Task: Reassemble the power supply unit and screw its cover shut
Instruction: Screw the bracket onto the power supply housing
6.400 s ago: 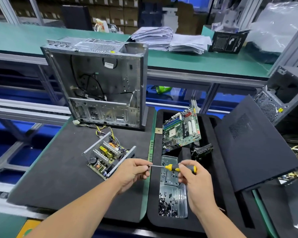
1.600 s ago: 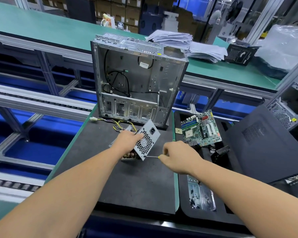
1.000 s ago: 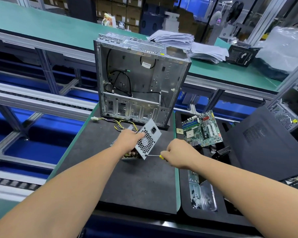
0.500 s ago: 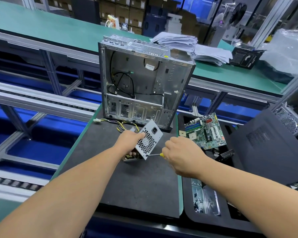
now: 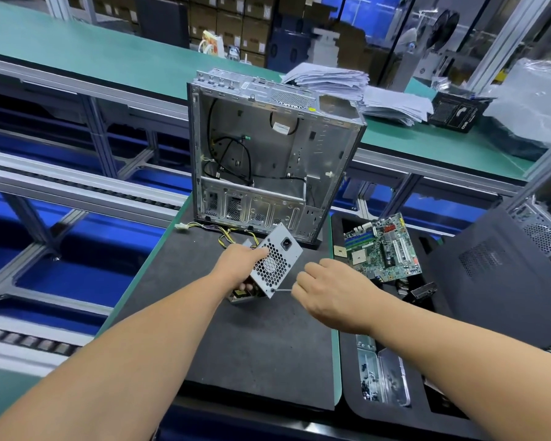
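Note:
The power supply unit [image 5: 275, 261], a grey metal box with a honeycomb fan grille and a power socket, stands tilted on the black foam mat [image 5: 255, 345]. My left hand [image 5: 240, 262] grips its left side, fingers curled under the edge. My right hand [image 5: 326, 291] grips a screwdriver [image 5: 283, 290]; only the thin metal shaft shows, its tip at the unit's lower right corner. The handle is hidden inside my fist. Yellow and black wires [image 5: 204, 227] trail from the unit to the left.
An open empty computer case [image 5: 268, 160] stands upright just behind the unit. To the right, a motherboard [image 5: 380, 248] leans in a black foam tray, with a clear box of screws [image 5: 382, 381] nearer me and a black side panel [image 5: 503, 288] beyond.
The cover now sits on the unit, which was an open board 6.4 s ago. Over the last second my hands have barely moved; the screwdriver stays at the lower right corner.

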